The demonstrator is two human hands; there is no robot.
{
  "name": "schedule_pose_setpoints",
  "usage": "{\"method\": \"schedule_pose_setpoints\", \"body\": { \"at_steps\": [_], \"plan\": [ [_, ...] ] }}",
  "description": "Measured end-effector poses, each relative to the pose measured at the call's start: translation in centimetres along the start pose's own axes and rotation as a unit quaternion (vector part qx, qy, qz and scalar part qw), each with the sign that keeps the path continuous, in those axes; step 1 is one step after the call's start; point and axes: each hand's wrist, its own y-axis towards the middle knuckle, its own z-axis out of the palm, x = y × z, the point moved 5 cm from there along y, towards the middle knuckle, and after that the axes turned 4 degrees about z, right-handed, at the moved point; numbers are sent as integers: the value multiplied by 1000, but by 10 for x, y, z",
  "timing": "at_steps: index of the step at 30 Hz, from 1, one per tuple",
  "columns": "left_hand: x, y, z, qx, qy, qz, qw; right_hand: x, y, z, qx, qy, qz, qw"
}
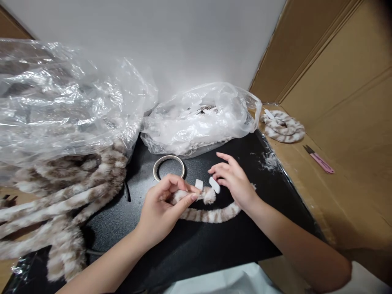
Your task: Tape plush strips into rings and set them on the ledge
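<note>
Your left hand (161, 208) sits just below the middle of the frame, thumb and fingers pinched shut around one end of a fluffy brown-and-white striped fur strip (211, 213). The strip curls out from under those fingers, loops toward lower centre, then runs right until it slips under your right wrist. Its fuzzy tip pokes out right past your left thumb, with a small white plastic tab (199, 184) sticking up from it.

Your right hand (234, 181) is just right of centre, fingers loosely curled, with thumb and forefinger nipping a second small white oblong tab (214, 184). That one sits just beside the fuzzy tip (touching it or not, I can't tell).

Everything rests on a black speckled mat (190, 245). Just above your left hand lies a flat roll of clear tape (169, 166), close but apart from your fingers. Behind it, at upper centre, there's a crumpled clear plastic bag of white pieces (199, 116). The left side of the frame is filled by a big clear plastic bag (61, 98) over a heap of the same striped fur strips (61, 204), crowding your left forearm.

Over on the right, on the brown cardboard surface (337, 192), there's a coiled fur strip (283, 126) and pink thread snips (320, 160), well clear of both hands. Some white fluff (269, 162) is scattered at the mat's right edge.
</note>
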Motion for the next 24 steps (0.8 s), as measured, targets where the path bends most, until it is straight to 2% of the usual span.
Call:
{"method": "schedule_pose_setpoints", "body": {
  "at_steps": [1,3,4,6,8,11,13,17,24],
  "plan": [
    [-1,0,-1,-11,8,6,1000,5,-1,-1,8,9,-5,1000],
    [-1,-1,-3,-26,16,12,999,18,-6,2,55,-38,-70,995],
    [-2,-1,-3,-31,17,14,999,24,-10,6,79,-91,-119,986],
    [-3,-1,-3,-44,11,18,999,33,-19,15,106,-213,-217,947],
    [-3,-1,-3,-53,0,20,998,36,-26,21,107,-281,-280,912],
    [-1,1,-2,-48,-29,0,998,37,-29,24,79,-289,-336,893],
    [2,2,-1,-42,-50,-18,998,37,-31,24,64,-291,-367,881],
    [7,3,-1,-30,-84,-46,995,36,-34,27,79,-297,-408,860],
    [7,5,0,-5,-99,-36,994,34,-34,27,87,-294,-369,878]
  ]
}}
